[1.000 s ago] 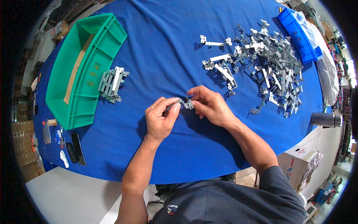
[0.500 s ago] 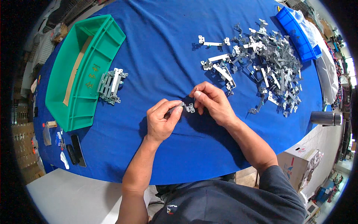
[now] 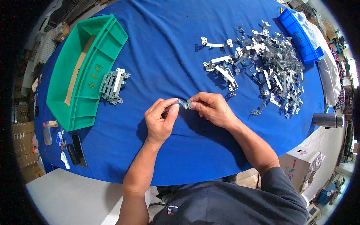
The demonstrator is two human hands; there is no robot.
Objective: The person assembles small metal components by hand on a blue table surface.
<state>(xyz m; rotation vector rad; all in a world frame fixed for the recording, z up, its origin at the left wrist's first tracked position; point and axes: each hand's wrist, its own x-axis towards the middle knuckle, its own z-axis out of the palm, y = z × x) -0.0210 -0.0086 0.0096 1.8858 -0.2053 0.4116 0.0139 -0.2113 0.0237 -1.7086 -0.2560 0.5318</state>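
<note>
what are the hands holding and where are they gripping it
A small metal bracket, pinched at its two ends: left hand on the left end, right hand on the right.

Your bin [image 3: 75, 75] sits far left, stacked brackets [image 3: 113, 86] just right of it; loose brackets [image 3: 266, 67] lie far right.

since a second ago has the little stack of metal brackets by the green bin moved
No. The stack of metal brackets lies in the same spot against the outer wall of the green bin, on the blue cloth, untouched by either hand.
</note>
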